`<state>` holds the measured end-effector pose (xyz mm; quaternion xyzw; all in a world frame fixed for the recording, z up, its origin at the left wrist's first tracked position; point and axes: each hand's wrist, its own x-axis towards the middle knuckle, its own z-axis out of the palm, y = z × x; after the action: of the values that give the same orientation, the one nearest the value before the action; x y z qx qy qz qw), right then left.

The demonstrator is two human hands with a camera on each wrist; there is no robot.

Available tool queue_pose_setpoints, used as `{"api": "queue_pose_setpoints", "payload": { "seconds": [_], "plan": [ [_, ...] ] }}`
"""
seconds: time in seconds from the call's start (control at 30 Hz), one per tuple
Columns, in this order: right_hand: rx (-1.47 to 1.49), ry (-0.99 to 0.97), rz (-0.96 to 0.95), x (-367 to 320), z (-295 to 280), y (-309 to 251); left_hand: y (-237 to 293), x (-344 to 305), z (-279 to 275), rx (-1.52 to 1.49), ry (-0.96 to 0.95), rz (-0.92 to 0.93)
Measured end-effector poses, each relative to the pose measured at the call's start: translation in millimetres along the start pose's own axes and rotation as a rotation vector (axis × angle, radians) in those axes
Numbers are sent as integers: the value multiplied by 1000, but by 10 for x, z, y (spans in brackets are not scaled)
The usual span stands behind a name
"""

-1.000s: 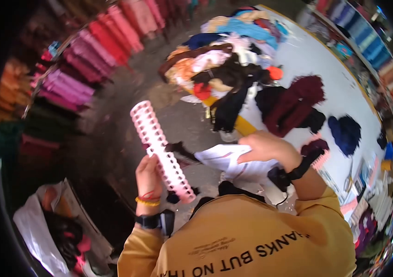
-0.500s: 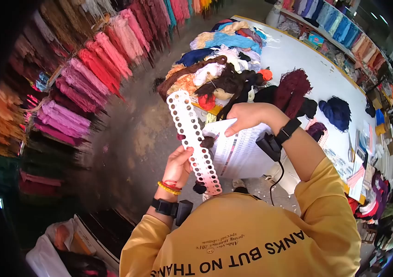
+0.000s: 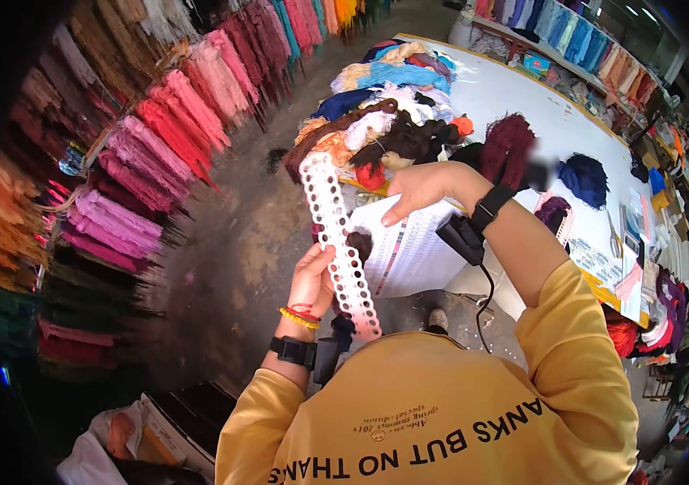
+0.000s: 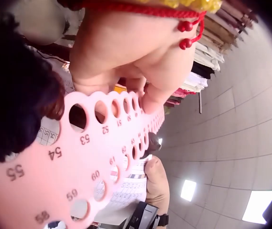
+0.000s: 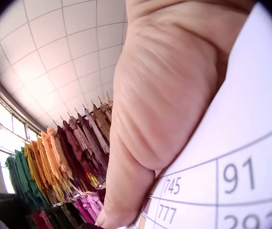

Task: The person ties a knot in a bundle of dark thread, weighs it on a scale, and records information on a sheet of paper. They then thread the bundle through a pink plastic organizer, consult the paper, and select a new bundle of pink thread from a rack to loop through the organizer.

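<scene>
My left hand (image 3: pixel 310 279) grips a long pink board (image 3: pixel 330 206) at its left edge, thumb on the face. Numbered holes line both edges of this board, with 53 and 60 among those legible in the left wrist view. Dark thread tufts hang from some holes, one of them a navy bunch (image 4: pixel 17 95). In my right hand (image 3: pixel 429 187) is a white printed sheet (image 3: pixel 421 255), pinched at its top edge with the thumb on the near side. Its table has numbers such as 745 and 91 beside small colour swatches. Board and sheet overlap in the head view.
A white table (image 3: pixel 514 89) ahead bears a heap of mixed yarn (image 3: pixel 393 77), a maroon skein (image 3: pixel 509 149) and a navy skein (image 3: pixel 583 179). Coloured hanks (image 3: pixel 191 109) hang along the left. Lower left stands a box with a white bag (image 3: pixel 94 453).
The board has moved right in the head view, beside the sheet. The sheet, seen at a slant earlier, now hangs with its printed face toward me. Both hands keep their hold.
</scene>
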<state>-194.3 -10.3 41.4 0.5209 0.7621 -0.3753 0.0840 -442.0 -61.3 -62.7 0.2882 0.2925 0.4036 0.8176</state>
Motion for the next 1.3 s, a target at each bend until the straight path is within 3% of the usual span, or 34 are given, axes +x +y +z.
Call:
{"api": "queue_pose_setpoints", "payload": {
  "seconds": [0.17, 0.27, 0.3, 0.57, 0.67, 0.8, 0.9, 1.0, 1.07, 1.1, 1.13, 1.2, 1.27, 1.3],
  "plan": [
    [-178, 9, 60, 84, -103, -58, -17, -47, 39, -1, -53, -125],
    [-29, 77, -196, 222, -127, 46, -55, -28, -22, 74, -121, -158],
    [-8, 74, -106, 196, -163, 72, -70, -12, -34, 75, -117, -172],
    [-44, 158, -197, 404, -385, -95, -12, 136, -20, 35, -15, -44],
    [-173, 136, -27, 480, -466, -334, 31, 171, -122, -2, 9, -29],
    [-191, 147, -48, 572, -539, -596, 149, 154, -290, -62, 3, -7],
    [-155, 194, -153, 815, -677, -413, 253, 176, -415, -124, 26, 20],
    [100, 491, -174, 477, -803, -355, 337, 237, -486, -164, 86, 27],
    [240, 746, -261, 419, -752, -35, 360, 301, -574, -184, 118, 24],
    [436, 768, -275, 417, -682, 123, 376, 352, -618, -206, 141, 12],
    [636, 788, -283, 434, -578, 272, 401, 423, -653, -225, 162, -3],
    [1201, 591, -327, 565, -320, 530, 479, 597, -726, -250, 194, -17],
    [968, 532, -312, 898, -14, 773, 565, 765, -803, -264, 225, -21],
    [1078, 435, -246, 1008, 90, 790, 604, 843, -844, -272, 242, -7]
  ]
}}
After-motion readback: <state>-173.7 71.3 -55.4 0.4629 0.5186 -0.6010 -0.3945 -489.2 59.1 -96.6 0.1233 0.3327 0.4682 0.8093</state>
